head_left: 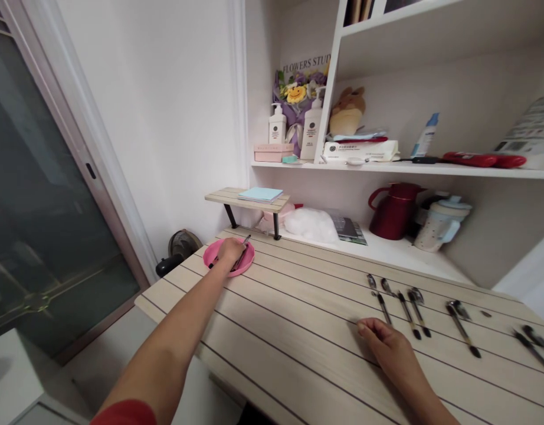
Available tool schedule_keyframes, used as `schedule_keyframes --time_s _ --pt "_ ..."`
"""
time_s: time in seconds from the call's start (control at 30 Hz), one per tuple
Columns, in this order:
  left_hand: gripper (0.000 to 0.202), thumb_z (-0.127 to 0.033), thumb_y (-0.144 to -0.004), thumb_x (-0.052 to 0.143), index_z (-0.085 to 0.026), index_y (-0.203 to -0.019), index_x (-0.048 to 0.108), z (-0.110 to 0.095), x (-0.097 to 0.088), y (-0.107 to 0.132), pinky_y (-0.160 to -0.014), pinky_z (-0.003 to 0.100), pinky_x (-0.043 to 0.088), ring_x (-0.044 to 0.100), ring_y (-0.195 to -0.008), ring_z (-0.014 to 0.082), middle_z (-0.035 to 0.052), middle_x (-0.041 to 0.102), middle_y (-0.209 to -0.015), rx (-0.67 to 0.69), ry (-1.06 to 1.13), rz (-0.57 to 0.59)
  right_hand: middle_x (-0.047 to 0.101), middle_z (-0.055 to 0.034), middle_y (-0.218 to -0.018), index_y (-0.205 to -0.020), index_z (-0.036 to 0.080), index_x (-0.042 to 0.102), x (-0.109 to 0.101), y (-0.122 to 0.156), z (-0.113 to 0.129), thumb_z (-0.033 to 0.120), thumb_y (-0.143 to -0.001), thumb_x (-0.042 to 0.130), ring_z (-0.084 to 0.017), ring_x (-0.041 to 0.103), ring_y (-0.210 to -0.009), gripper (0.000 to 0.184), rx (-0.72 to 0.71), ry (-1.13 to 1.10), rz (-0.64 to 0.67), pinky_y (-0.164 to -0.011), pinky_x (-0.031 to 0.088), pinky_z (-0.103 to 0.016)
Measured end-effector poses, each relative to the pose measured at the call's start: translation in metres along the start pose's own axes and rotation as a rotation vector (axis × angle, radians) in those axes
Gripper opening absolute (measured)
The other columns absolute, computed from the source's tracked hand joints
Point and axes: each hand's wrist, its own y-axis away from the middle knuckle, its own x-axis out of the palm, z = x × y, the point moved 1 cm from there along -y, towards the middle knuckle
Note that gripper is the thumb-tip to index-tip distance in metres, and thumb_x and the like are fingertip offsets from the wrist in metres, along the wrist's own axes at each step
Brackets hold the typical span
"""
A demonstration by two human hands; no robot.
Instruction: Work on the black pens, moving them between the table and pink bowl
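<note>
- Reaching out across the table, the person's left hand is over the pink dish, fingers bent down into it.
- A slim grey utensil slants up beside the left thumb, its top end reaching past the dish's rim; whether the fingers are clamped on it cannot be told.
- Other dark pieces lie in the dish beneath and beside the left hand, largely hidden by it.
- The pink dish sits near the table's far left corner, directly under the left hand and well apart from the right.
- The right hand is low over the right half of the table, fingers curled in, thumb and fingertips together; what may be pinched there is too small to tell.
- Just beyond the right fingertips is the nearest dark-handled spoon, the left end of a spaced row.
- More dark-handled spoons lie farther right, running towards the table's right edge, all of them well apart from the left hand.
- Behind the dish stands a small raised shelf with pale blue paper on top.
- A dark red jug and a pale cup stand behind the row of spoons.
</note>
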Motion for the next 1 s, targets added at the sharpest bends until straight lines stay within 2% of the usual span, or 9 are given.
schedule_keyframes --time_s 0.17,0.33,0.43,0.5,0.57,0.7,0.87,0.93,1.0 --pt "0.022 -0.033 -0.068 0.061 -0.014 -0.057 0.059 0.014 -0.002 -0.007 -0.054 0.027 0.035 0.059 -0.066 0.0239 0.0109 0.062 -0.056 0.001 -0.126 -0.063 0.05 0.0023 -0.05 -0.062 0.02 0.057 0.0 0.002 0.004 0.045 -0.072 0.047 -0.014 0.044 -0.051 0.029 0.005 -0.035 -0.025 -0.051 0.035 -0.024" --pt "0.017 -0.032 -0.068 0.06 -0.015 -0.069 0.062 0.005 0.006 -0.001 -0.062 0.028 0.037 0.058 -0.078 0.0234 0.0102 0.066 -0.073 0.134 -0.142 -0.111 0.055 0.0007 -0.055 -0.063 0.021 0.057 -0.004 0.0 0.006 0.04 -0.075 0.044 -0.015 0.049 -0.054 0.026 -0.063 0.091 -0.045 -0.053 0.036 -0.025" --pt "0.018 -0.031 -0.072 0.056 -0.018 -0.081 0.064 -0.011 0.024 0.018 -0.068 0.026 0.038 0.058 -0.081 0.0189 0.0073 0.066 -0.086 0.308 -0.085 -0.09 0.062 -0.0032 -0.066 -0.07 0.021 0.058 -0.017 -0.01 0.004 0.036 -0.078 0.041 -0.018 0.055 -0.062 0.024 -0.034 0.34 -0.089 -0.057 0.037 -0.027" --pt "0.018 -0.03 -0.073 0.054 -0.019 -0.083 0.065 -0.022 0.047 0.041 -0.07 0.023 0.039 0.057 -0.081 0.0155 0.0048 0.065 -0.087 0.422 -0.031 -0.033 0.064 -0.0073 -0.074 -0.077 0.02 0.058 -0.028 -0.019 0.001 0.033 -0.078 0.041 -0.021 0.058 -0.067 0.021 0.046 0.531 -0.13 -0.058 0.038 -0.028" --pt "0.019 -0.029 -0.073 0.052 -0.02 -0.083 0.066 -0.03 0.076 0.07 -0.069 0.022 0.04 0.057 -0.078 0.0137 0.0029 0.065 -0.086 0.507 0.036 0.048 0.064 -0.0114 -0.08 -0.084 0.017 0.057 -0.036 -0.028 -0.001 0.03 -0.079 0.042 -0.023 0.06 -0.072 0.02 0.125 0.659 -0.144 -0.058 0.038 -0.029" --pt "0.019 -0.027 -0.07 0.053 -0.017 -0.08 0.066 -0.037 0.136 0.137 -0.06 0.022 0.04 0.055 -0.068 0.0135 0.0034 0.064 -0.076 0.555 0.36 0.438 0.063 -0.017 -0.088 -0.09 0.012 0.054 -0.035 -0.039 -0.003 0.03 -0.081 0.039 -0.026 0.062 -0.078 0.025 0.206 0.728 -0.101 -0.062 0.04 -0.032" --pt "0.018 -0.027 -0.066 0.058 -0.013 -0.077 0.064 -0.035 0.176 0.189 -0.05 0.02 0.033 0.05 -0.054 0.0093 0.0022 0.06 -0.063 0.24 0.529 0.96 0.064 -0.0187 -0.086 -0.088 0.01 0.054 -0.029 -0.045 -0.003 0.023 -0.082 0.036 -0.026 0.063 -0.078 0.024 0.294 0.709 -0.08 -0.065 0.041 -0.033" --pt "0.022 -0.03 -0.065 0.061 -0.012 -0.078 0.062 -0.033 0.182 0.194 -0.051 0.02 0.034 0.051 -0.054 0.0089 0.0025 0.059 -0.063 0.097 0.617 1.042 0.065 -0.0176 -0.082 -0.086 0.011 0.055 -0.03 -0.045 0.0 0.023 -0.081 0.037 -0.025 0.063 -0.076 0.022 0.307 0.672 -0.108 -0.063 0.041 -0.032" --pt "0.027 -0.034 -0.065 0.063 -0.011 -0.08 0.06 -0.032 0.188 0.193 -0.056 0.022 0.038 0.053 -0.057 0.0096 0.0038 0.06 -0.067 -0.017 0.724 1.031 0.065 -0.014 -0.075 -0.08 0.014 0.055 -0.03 -0.041 0.008 0.027 -0.08 0.039 -0.023 0.062 -0.071 0.02 0.265 0.578 -0.129 -0.061 0.04 -0.029"
